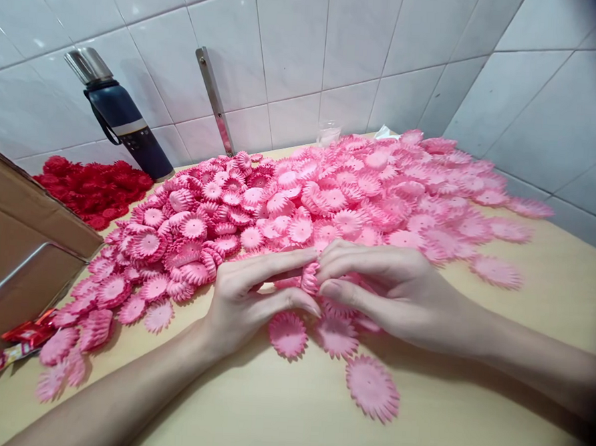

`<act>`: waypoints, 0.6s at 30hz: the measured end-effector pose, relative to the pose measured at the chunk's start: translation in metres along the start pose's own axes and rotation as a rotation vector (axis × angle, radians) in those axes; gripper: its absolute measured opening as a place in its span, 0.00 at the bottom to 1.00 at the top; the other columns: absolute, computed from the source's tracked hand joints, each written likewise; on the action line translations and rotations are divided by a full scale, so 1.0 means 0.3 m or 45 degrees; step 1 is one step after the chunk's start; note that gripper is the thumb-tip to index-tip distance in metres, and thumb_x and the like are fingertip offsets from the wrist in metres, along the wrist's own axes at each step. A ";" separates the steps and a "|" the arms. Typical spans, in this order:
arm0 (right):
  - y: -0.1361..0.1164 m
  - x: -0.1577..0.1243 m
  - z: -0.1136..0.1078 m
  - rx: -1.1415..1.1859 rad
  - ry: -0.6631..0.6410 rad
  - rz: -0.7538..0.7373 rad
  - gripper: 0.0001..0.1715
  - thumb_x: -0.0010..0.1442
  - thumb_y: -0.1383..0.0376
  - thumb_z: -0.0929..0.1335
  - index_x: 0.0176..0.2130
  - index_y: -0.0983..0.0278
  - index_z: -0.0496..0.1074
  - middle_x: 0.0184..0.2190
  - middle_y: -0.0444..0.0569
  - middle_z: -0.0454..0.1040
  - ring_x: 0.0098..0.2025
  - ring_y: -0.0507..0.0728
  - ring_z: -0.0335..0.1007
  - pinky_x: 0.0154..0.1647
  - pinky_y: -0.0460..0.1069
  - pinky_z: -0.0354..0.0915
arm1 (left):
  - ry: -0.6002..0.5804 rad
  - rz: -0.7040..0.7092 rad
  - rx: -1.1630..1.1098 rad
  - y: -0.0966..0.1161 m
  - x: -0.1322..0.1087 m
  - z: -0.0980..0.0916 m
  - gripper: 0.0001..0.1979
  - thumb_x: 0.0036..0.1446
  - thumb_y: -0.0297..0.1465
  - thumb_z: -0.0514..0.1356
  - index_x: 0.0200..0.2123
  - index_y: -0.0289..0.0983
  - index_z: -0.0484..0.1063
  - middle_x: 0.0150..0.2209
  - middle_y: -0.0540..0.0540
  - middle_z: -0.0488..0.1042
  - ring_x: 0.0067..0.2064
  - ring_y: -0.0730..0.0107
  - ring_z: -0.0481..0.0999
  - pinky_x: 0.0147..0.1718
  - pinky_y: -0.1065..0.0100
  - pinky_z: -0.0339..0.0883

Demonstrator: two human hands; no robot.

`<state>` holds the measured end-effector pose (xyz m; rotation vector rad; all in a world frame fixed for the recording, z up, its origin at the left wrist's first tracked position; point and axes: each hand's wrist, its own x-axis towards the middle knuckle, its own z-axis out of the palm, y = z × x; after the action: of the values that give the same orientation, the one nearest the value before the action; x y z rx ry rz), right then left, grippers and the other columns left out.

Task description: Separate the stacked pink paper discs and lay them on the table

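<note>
Both my hands meet over the front of a wide heap of pink scalloped petal discs (300,230). My left hand (254,294) pinches a small stack of pink petal discs (309,278) on edge between thumb and fingers. From the other side my right hand (389,281) closes its thumb and fingertips on the same stack; its fingers partly hide it. Just below the hands lie a loose round disc (288,334) and another pink disc (339,335). Nearer to me a single larger disc (372,388) lies flat on the table.
A pile of red petal discs (93,185) sits back left beside a dark blue steel-topped flask (128,127). At the left edge stands a cardboard box (27,235), with a red wrapper (27,332) near it. A metal strip (214,99) leans on the tiled wall (297,43).
</note>
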<state>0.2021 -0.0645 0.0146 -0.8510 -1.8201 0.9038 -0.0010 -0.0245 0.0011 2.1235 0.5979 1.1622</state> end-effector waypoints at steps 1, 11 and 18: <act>-0.001 -0.001 0.000 0.001 -0.010 0.006 0.07 0.61 0.70 0.68 0.32 0.62 0.75 0.31 0.46 0.77 0.35 0.53 0.73 0.37 0.47 0.69 | -0.003 -0.008 0.002 0.000 0.000 -0.001 0.22 0.49 0.28 0.70 0.50 0.42 0.77 0.45 0.45 0.82 0.41 0.64 0.83 0.43 0.67 0.79; -0.009 0.002 0.002 -0.052 -0.060 0.000 0.06 0.63 0.68 0.67 0.33 0.64 0.75 0.31 0.46 0.76 0.34 0.52 0.72 0.37 0.46 0.68 | 0.011 -0.209 -0.370 -0.002 -0.004 0.019 0.16 0.48 0.24 0.70 0.40 0.39 0.72 0.39 0.48 0.79 0.42 0.65 0.82 0.41 0.67 0.80; 0.008 -0.002 -0.005 0.024 -0.079 -0.014 0.05 0.61 0.71 0.69 0.34 0.64 0.75 0.32 0.44 0.76 0.35 0.50 0.72 0.36 0.45 0.67 | -0.062 -0.051 -0.276 -0.017 -0.001 0.011 0.12 0.49 0.20 0.69 0.36 0.36 0.74 0.36 0.48 0.81 0.35 0.69 0.82 0.41 0.69 0.79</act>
<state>0.2040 -0.0636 0.0128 -0.8082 -1.8653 0.9483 0.0011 -0.0221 -0.0040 1.9412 0.4676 1.0982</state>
